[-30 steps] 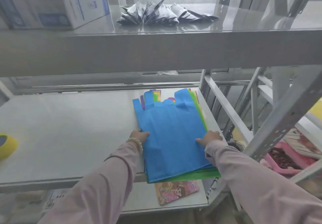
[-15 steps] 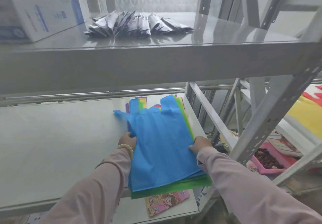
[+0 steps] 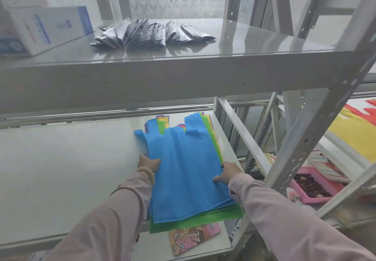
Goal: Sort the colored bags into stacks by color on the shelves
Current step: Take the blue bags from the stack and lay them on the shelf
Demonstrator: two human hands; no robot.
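A pile of flat colored bags lies on the right end of the grey middle shelf (image 3: 61,169). On top is a blue bag (image 3: 187,171); a green bag (image 3: 195,221) sticks out under it at the front, and purple and yellow edges show at the back. My left hand (image 3: 148,163) grips the blue bag's left edge, fingers tucked under it. My right hand (image 3: 226,172) holds the pile's right edge, thumb lying on the blue bag. The blue bag's left handle is skewed off the pile toward the left.
The upper shelf (image 3: 183,73) carries a white and blue box (image 3: 42,29) and a fan of silver packets (image 3: 150,34). A cartoon-printed pouch (image 3: 193,237) lies on the shelf below. To the right are slanted rack struts (image 3: 242,132), a pink basket (image 3: 313,185) and yellow fabric (image 3: 354,132).
The blue bag's top has shifted left off the pile, its left handle now clear of the stack. Both hands keep their hold on the sides. The view has swung left and up.
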